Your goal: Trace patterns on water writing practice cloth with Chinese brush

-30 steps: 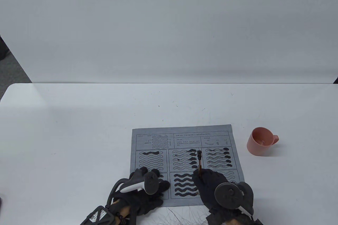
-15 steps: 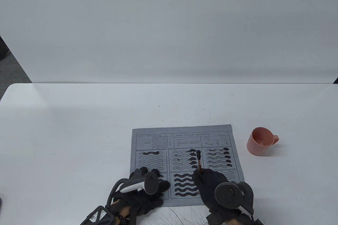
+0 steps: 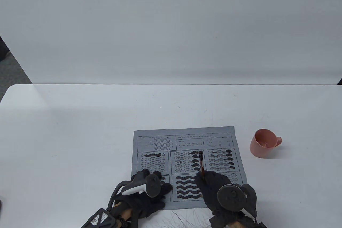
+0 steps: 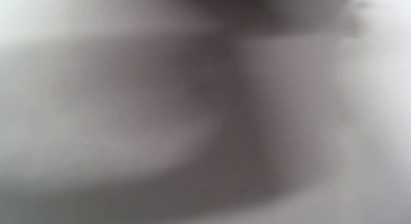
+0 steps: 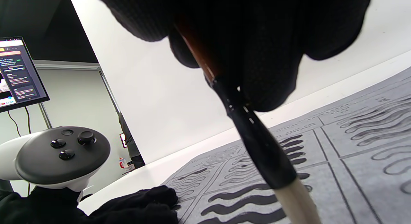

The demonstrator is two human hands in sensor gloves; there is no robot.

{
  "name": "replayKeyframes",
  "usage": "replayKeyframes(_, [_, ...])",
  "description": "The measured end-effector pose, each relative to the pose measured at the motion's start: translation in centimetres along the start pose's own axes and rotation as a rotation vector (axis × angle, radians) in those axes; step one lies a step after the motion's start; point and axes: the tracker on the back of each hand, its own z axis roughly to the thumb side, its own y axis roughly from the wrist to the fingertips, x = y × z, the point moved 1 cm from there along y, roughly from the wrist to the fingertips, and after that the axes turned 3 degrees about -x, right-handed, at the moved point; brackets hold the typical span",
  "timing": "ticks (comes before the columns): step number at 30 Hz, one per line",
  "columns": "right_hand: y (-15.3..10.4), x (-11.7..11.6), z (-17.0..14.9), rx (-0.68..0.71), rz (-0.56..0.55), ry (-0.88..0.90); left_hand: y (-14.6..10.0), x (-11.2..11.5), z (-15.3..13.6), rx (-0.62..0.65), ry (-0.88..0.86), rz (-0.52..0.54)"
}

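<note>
The grey practice cloth (image 3: 187, 142) lies flat on the white table, with wavy line patterns, several filled in dark. My right hand (image 3: 204, 182) grips the Chinese brush (image 3: 202, 164) over the lower middle panels, its brown handle rising over the middle panel. In the right wrist view my fingers (image 5: 273, 41) hold the brush (image 5: 257, 140) by the handle. Its black collar and pale bristles point down to the cloth (image 5: 353, 159), and the tip is out of frame. My left hand (image 3: 156, 184) rests on the cloth's lower left corner, holding nothing. The left wrist view is only blur.
A pink cup (image 3: 263, 146) stands on the table to the right of the cloth, handle to the right. The left hand's tracker (image 5: 61, 156) and glove (image 5: 135, 204) show low at the left of the right wrist view. A screen (image 5: 19, 70) hangs far behind.
The top of the brush handle has shifted very slightly to the left. Both hands stay where they were.
</note>
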Motion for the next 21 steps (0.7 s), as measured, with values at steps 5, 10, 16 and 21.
replayKeyframes(5, [0.02, -0.01, -0.01, -0.003, 0.004, -0.003, 0.00, 0.01, 0.00, 0.000, 0.000, 0.000])
replayKeyframes(10, [0.03, 0.00, -0.01, -0.004, 0.006, -0.006, 0.01, 0.01, -0.01, 0.000, 0.001, 0.000])
replayKeyframes(16, [0.05, 0.00, 0.00, -0.004, 0.007, -0.009, 0.02, 0.01, -0.01, 0.000, 0.000, 0.000])
replayKeyframes(21, [0.05, -0.02, 0.03, -0.003, 0.008, -0.010, 0.02, 0.01, -0.01, 0.000, 0.000, 0.000])
